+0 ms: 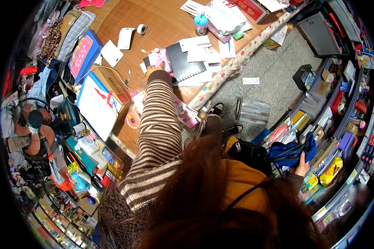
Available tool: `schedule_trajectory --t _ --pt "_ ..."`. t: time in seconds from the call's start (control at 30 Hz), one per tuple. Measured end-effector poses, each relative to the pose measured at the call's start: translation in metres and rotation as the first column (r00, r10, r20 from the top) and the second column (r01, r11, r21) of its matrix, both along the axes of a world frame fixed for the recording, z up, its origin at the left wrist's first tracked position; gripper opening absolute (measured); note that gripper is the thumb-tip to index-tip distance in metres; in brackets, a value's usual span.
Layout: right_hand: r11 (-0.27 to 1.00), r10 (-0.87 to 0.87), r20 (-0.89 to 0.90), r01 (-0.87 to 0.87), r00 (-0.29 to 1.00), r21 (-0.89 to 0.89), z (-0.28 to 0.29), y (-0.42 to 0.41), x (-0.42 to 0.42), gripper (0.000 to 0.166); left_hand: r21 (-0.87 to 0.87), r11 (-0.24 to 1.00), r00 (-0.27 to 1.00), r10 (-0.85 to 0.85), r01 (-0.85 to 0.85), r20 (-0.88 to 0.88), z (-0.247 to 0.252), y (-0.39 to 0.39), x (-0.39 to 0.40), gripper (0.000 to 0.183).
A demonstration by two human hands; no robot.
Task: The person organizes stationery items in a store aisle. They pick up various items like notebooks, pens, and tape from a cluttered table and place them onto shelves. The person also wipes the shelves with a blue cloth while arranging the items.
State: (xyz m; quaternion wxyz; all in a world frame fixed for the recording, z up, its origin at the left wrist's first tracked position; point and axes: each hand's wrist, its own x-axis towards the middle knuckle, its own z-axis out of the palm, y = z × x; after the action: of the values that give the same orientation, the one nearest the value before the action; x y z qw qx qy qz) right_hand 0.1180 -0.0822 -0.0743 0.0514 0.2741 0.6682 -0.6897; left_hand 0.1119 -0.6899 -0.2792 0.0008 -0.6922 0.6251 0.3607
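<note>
My left hand (155, 69), at the end of a striped knit sleeve, reaches over the wooden desk (121, 18). Its fingers grip the near edge of a pink patterned packet (161, 57). Under and beside the packet lies a black spiral notebook (182, 60), with white cards (195, 43) spread over its far side. Out to the right, my right hand (300, 166) holds a dark blue cloth item (288, 154) against the shelf side; its exact kind is unclear. Hair and an orange garment (244, 177) cover much of the lower middle.
A cup with a blue lid (201, 23) and a tape roll (141, 29) stand on the desk. Cardboard box (113, 84) and whiteboard (96, 105) line its left side. A fan (34, 124) is farther left. Packed shelves (324, 124) curve along the right; a metal stool (254, 111) stands on the floor.
</note>
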Motion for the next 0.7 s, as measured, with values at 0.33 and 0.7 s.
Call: schedule_trajectory --t 0.33,0.7 --pt "1.000 0.029 -0.003 -0.029 1.000 -0.005 0.000 -0.009 0.000 0.040 -0.163 0.978 0.983 -0.106 0.130 0.151 0.038 0.044 -0.021 0.048" --pt "0.999 -0.008 -0.103 0.003 0.995 -0.049 -0.013 -0.002 0.008 0.041 0.089 0.996 0.232 0.084 0.009 -0.969 0.015 0.044 -0.028 0.040"
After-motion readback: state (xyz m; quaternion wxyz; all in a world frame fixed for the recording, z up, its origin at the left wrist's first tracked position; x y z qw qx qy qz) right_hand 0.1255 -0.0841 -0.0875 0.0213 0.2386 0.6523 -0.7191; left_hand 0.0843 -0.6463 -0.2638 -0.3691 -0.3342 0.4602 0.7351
